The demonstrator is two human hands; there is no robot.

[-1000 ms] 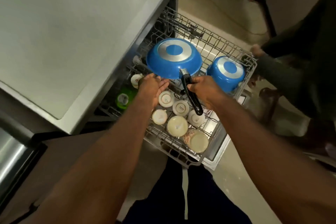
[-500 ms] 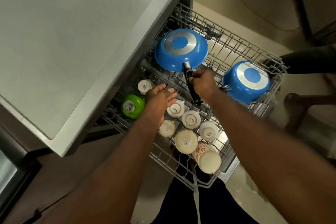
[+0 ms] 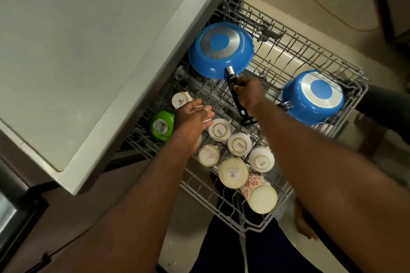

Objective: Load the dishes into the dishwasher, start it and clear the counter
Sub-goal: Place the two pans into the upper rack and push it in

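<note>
Blue frying pan (image 3: 221, 49) being seated base-up in the pulled-out rack (image 3: 230, 217).
Over the cups (image 3: 219, 129) on the rack's left, the left hand (image 3: 192, 119) hovers, fingers straight, holding nothing. The frying pan sits at the rack's far end, its black handle (image 3: 240, 107) pointing back toward the person. The right hand (image 3: 249, 94), the nearer one, grips it. The counter (image 3: 88, 51) hides the rack's left edge.
</note>
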